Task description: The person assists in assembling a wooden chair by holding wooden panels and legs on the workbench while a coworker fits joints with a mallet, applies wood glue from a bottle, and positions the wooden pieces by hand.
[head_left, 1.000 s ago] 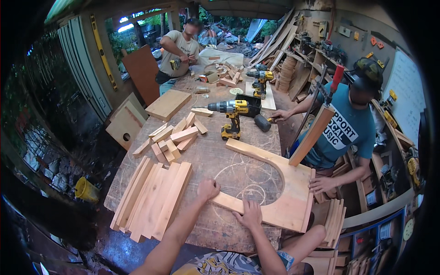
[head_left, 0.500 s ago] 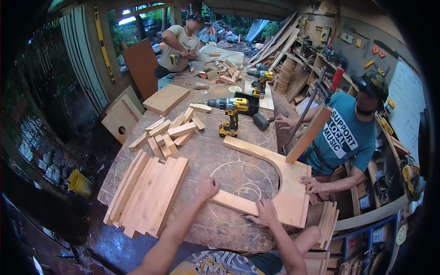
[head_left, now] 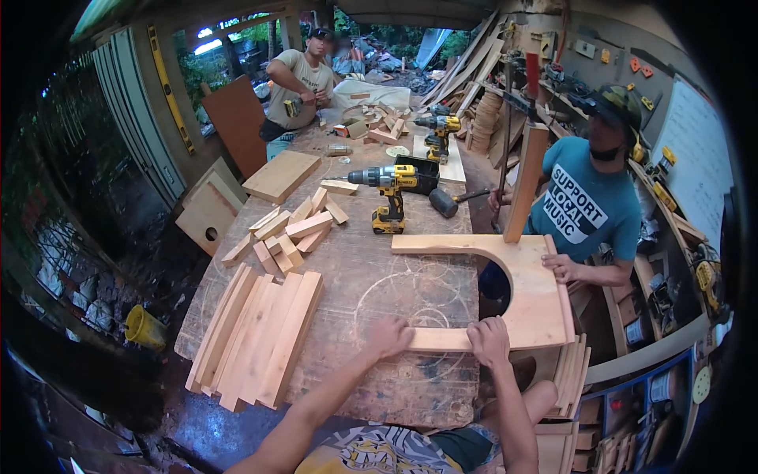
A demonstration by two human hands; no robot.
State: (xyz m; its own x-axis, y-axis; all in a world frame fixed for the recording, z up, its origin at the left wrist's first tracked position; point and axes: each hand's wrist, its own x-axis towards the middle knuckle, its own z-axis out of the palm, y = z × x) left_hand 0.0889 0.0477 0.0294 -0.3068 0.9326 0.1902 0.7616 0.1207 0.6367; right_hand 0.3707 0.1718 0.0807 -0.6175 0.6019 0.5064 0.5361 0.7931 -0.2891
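- Left hand, fingers curled, pressing down near end of pale curved U-shaped wooden panel, at 6 o'clock on worn workbench.
- Right hand flat on same arm, palm down, gripping nothing.
- Co-worker's hand steadying panel at 3 o'clock.
- Best held with even downward pressure, fingers clear of edge.
- Yellow cordless drill upright at 12 o'clock; stacked wooden slats at 9.

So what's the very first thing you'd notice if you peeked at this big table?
The big curved wooden piece at the table's right edge, with the left hand and right hand pressing its near arm while a co-worker's hand rests on its far side. Next, the yellow drill standing mid-table, and the stack of flat boards at the near left.
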